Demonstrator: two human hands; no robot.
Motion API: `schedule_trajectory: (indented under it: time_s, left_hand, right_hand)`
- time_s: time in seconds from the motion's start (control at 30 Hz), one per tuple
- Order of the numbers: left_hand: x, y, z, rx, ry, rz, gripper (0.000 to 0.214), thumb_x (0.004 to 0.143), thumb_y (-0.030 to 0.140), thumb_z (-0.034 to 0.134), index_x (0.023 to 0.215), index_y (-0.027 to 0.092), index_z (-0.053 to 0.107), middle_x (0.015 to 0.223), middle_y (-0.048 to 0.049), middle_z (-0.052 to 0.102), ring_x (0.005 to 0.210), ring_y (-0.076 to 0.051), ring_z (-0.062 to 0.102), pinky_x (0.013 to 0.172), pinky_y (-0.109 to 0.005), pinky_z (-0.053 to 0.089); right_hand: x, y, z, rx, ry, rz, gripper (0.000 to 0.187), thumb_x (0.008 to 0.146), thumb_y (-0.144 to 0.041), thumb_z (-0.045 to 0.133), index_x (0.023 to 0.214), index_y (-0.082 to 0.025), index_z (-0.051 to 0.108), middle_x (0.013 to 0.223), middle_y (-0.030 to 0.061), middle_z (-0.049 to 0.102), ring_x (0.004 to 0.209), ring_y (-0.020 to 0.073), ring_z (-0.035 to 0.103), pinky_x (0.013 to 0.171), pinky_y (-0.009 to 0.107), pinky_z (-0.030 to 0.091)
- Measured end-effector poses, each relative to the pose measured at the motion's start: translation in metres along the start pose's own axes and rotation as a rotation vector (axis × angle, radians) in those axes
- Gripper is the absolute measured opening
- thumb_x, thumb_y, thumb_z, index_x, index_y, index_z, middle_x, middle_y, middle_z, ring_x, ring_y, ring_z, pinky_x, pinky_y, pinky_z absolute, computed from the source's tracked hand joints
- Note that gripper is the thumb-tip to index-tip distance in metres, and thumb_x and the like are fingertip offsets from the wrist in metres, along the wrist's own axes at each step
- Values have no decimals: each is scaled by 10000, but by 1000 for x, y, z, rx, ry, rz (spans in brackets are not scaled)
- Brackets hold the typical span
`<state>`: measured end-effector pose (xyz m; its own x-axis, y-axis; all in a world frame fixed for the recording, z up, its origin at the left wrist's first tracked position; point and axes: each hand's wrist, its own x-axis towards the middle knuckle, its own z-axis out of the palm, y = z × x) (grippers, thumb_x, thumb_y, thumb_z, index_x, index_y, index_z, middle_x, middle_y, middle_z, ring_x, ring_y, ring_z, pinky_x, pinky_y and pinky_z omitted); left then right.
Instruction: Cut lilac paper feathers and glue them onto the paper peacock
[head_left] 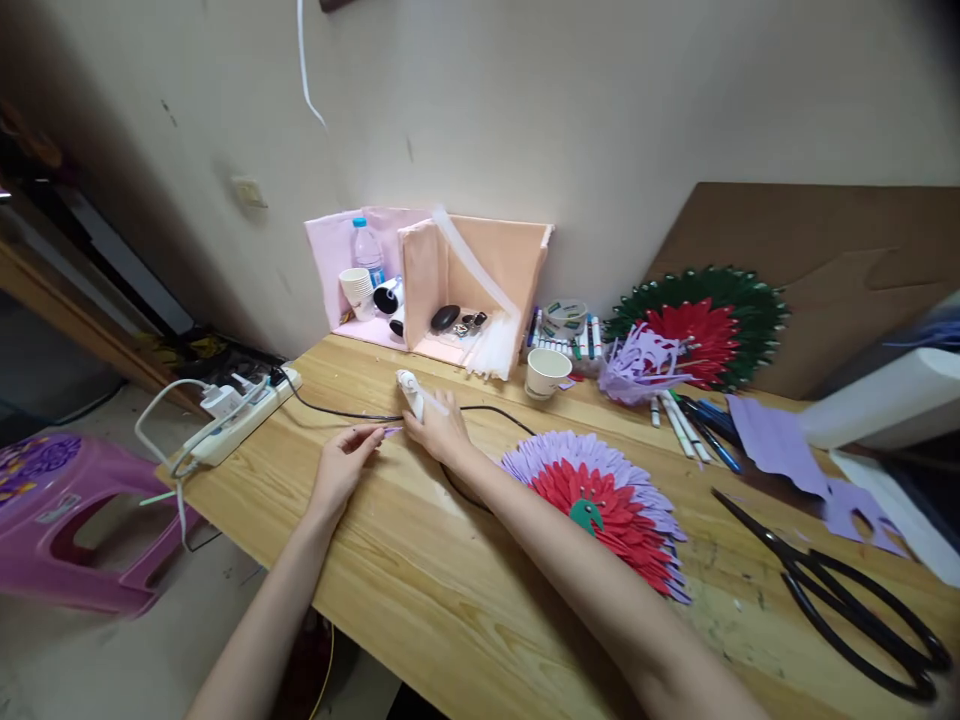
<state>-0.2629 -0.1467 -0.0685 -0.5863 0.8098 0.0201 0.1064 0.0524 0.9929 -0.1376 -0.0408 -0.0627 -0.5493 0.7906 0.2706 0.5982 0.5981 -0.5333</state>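
Note:
My right hand (439,430) is wrapped round a white glue gun (412,392) over the middle of the table. A translucent glue stick pokes out beside its fingers. Just left of it, my left hand (351,450) pinches a small purple paper piece (390,431), whose exact shape is too small to make out. Close to my right forearm lies a layered paper flower (645,500) with purple outer petals, red inner petals and a green centre. My forearm covers part of its left side.
Black-handled scissors (825,590) lie at the right, near purple paper scraps (776,445). A paper cup (547,373), purple shreds (641,362) and a green-and-red paper flower (739,320) stand behind. Boxes (480,255) are at the wall. A power strip (244,420) sits at the left edge; a black cord (337,411) crosses the table.

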Motion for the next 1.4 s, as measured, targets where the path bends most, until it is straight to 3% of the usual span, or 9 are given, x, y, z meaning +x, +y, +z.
schedule_trajectory:
  time_s: [0.13,0.33,0.5,0.6,0.9,0.97,1.03,1.17,1.4]
  left_hand:
    - [-21,18,27,-133,-198,-78,321,617,397,742,841,170,706,854,-58,699,752,-136,615,736,-240,492]
    - [-49,55,105,-298,-584,-298,398,613,333,767,963,174,669,901,-66,684,836,-145,628,787,-239,485]
    - [-67,68,186,-329,-987,-300,465,665,349,730,1094,209,614,1040,-79,656,921,-162,617,821,-245,471]
    - [-78,74,220,-264,-1133,-308,423,679,357,716,1065,202,635,1042,-79,657,922,-166,620,813,-239,469]
    - [-93,80,263,-82,-1217,-216,448,708,380,676,1101,184,587,926,-81,681,864,-195,636,779,-308,486]
    - [-90,80,267,23,-1178,-70,419,737,401,634,1082,168,592,880,-85,682,811,-201,637,736,-318,488]
    - [-87,77,268,168,-1117,196,327,790,398,560,1013,166,619,884,-86,674,818,-202,619,738,-323,471]
    - [-87,68,267,520,-1083,724,240,819,389,508,822,183,631,864,-64,624,816,-190,565,734,-306,423]
    - [-97,59,277,863,-961,891,185,778,343,537,690,181,555,770,-48,584,703,-175,525,553,-257,329]
  right_hand:
    - [-41,19,-50,87,16,-55,217,824,-238,507,995,-126,579,1011,139,584,980,251,478,857,381,377]
    - [-112,74,-130,704,-37,-7,198,837,-267,526,1002,-186,599,951,46,628,841,152,579,769,298,465]
    - [-153,110,-164,1014,36,113,201,754,-303,637,921,-193,632,1000,42,648,939,165,604,848,316,474]
    - [-175,128,-178,1081,123,189,210,718,-329,670,871,-190,636,942,34,664,885,158,623,822,313,488]
    - [-210,162,-197,1056,295,265,204,663,-346,710,737,-176,623,763,-7,643,730,118,611,731,268,487]
    - [-214,167,-200,1018,369,302,203,663,-344,706,733,-177,617,754,-6,645,699,110,600,706,261,484]
    - [-220,173,-205,956,399,369,215,657,-346,705,752,-173,620,786,11,662,709,116,604,705,270,485]
    - [-231,186,-216,825,327,507,240,636,-349,709,741,-150,626,781,46,681,714,140,627,709,307,493]
    - [-235,191,-208,636,222,591,191,678,-312,668,779,-151,653,749,47,674,663,146,611,624,295,485]
